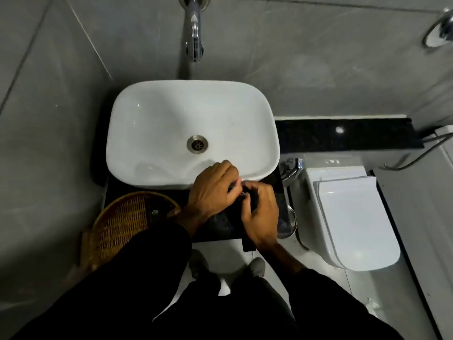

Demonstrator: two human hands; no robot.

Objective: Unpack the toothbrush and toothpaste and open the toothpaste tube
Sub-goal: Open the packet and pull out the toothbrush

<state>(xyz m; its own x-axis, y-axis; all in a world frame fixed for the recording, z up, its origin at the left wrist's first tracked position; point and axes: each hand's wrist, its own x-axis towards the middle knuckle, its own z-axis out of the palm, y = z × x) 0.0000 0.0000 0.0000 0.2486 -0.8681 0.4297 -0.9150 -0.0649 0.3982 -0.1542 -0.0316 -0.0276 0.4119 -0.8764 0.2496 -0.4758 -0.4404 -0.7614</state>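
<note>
Both hands meet over the dark counter (117, 190) just in front of the white sink (122, 153). My right hand (261, 214) is wrapped around a long black package (248, 244), whose lower end sticks out below the wrist past the counter edge. My left hand (213, 192) pinches the package's upper end, fingers curled by the sink rim. A small dark bit shows between the fingertips; I cannot tell what it is. No toothbrush or toothpaste tube is visible on its own.
A wicker basket (122, 224) sits on the counter's left, with a black item (154, 212) in it. A chrome faucet (195, 33) juts from the grey wall above the sink. A white toilet (355, 217) stands to the right, a steel bin (290, 222) beside it.
</note>
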